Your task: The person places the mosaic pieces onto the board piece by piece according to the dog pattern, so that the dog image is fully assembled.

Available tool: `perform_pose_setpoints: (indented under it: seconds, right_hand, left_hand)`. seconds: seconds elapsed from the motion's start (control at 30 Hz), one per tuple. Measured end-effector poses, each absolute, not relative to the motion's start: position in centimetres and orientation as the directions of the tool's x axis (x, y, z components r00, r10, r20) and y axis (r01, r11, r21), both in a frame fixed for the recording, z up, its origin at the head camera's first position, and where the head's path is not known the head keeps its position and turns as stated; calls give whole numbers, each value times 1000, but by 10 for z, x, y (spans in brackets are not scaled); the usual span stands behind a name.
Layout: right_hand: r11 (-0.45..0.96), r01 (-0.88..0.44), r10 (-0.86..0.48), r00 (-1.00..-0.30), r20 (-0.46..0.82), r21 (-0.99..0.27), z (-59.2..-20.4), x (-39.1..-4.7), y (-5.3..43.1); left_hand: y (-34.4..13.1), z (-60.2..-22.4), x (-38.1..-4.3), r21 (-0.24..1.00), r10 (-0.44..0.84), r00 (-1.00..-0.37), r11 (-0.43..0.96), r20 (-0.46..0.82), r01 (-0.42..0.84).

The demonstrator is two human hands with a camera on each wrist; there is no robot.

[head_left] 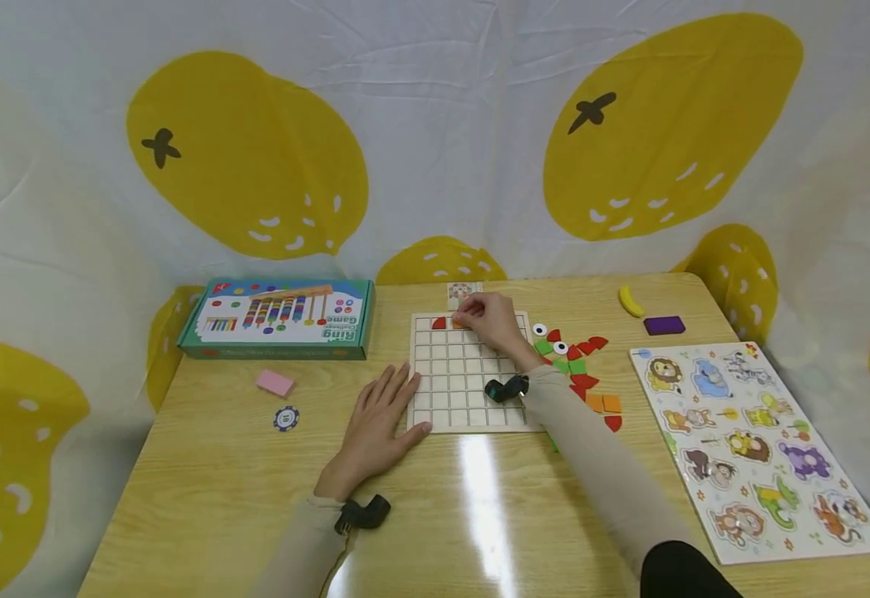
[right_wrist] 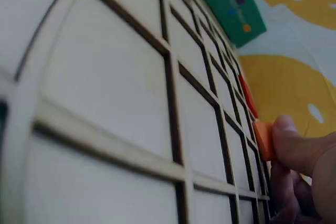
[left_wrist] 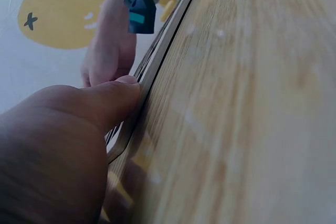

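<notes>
A pale wooden grid board (head_left: 453, 382) lies in the middle of the table. My right hand (head_left: 489, 322) reaches over its far edge and pinches a small orange tile (right_wrist: 263, 140) at the top row, beside a red tile (head_left: 439, 323) seated in the board. In the right wrist view the grid cells (right_wrist: 121, 82) fill the frame and my fingertips (right_wrist: 294, 148) hold the orange piece. My left hand (head_left: 380, 417) lies flat on the table, fingers straight, its thumb (left_wrist: 107, 103) against the board's left edge (left_wrist: 152, 72).
Loose red, green and orange tiles with two eye pieces (head_left: 580, 365) lie right of the board. An animal puzzle sheet (head_left: 752, 444) is at far right, a green game box (head_left: 281, 317) at back left. A pink eraser (head_left: 275, 382) and a poker chip (head_left: 286, 418) lie left.
</notes>
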State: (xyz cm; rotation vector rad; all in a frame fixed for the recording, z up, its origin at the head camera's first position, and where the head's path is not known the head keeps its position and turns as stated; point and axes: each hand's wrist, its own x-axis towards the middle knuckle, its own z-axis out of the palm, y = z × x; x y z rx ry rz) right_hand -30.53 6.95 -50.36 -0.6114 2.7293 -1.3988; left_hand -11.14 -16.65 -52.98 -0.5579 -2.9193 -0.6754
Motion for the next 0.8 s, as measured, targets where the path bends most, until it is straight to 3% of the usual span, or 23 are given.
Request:
perform_pose_setpoints:
  seconds: [0.3,0.6,0.8]
  right_hand:
    - [532,-384,-452,-882,131,-755,-497,-301,73]
    - [523,-389,-449,-882,143,-759,-496,-298,73]
    - [506,-391,-435,-885,164,-769,-474,-296,116]
  left_hand:
    - [-165,-527,-112,388,332,-925,840,183,379]
    - [-166,-528,-112,396,332,-926,838,178,376]
    - [-167,-529,-110,395,328,-932,844,154,363]
